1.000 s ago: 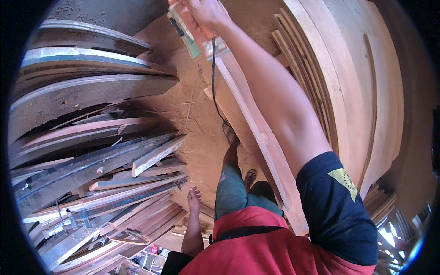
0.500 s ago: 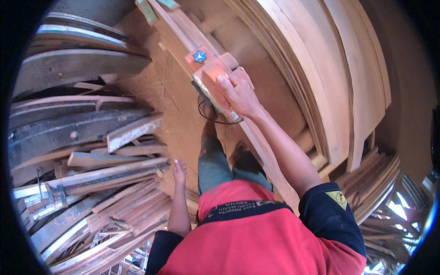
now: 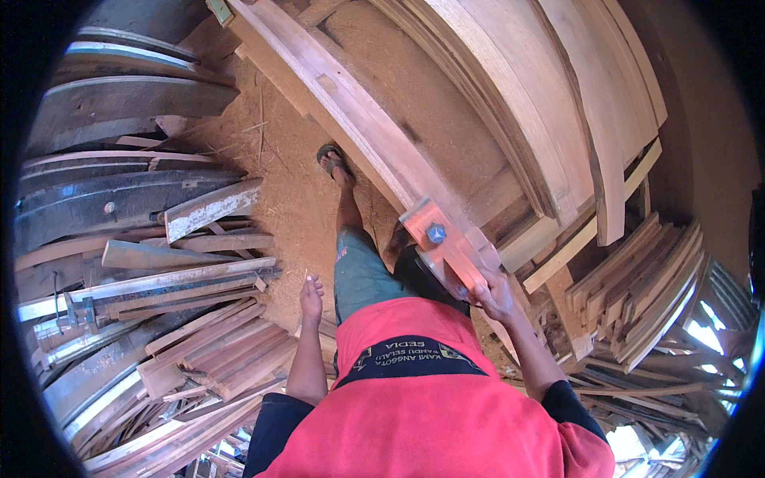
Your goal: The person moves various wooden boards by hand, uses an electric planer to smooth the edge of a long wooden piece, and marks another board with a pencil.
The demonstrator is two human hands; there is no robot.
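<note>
My right hand [image 3: 496,296] is wrapped round the rear handle of an orange electric hand planer [image 3: 430,217] with a blue front knob. The planer rests on a long wooden plank [image 3: 351,99] that runs from the far left down toward my right side. Nothing shows in my left hand [image 3: 311,297], which hangs beside my left thigh with its fingers loosely curled and apart, away from the plank. A shallow notch marks the plank's top face farther along.
Piles of old boards [image 3: 127,191] line the left side. Wide curved planks [image 3: 510,88] lean in a stack on the right, with shorter stacked boards [image 3: 637,283] nearer me. Sawdust covers the floor [image 3: 279,159], where my sandalled foot [image 3: 333,159] stands forward.
My right hand has drawn the planer back along the plank toward my body, down and to the right. One foot now shows ahead of me. My left hand stays empty at my side.
</note>
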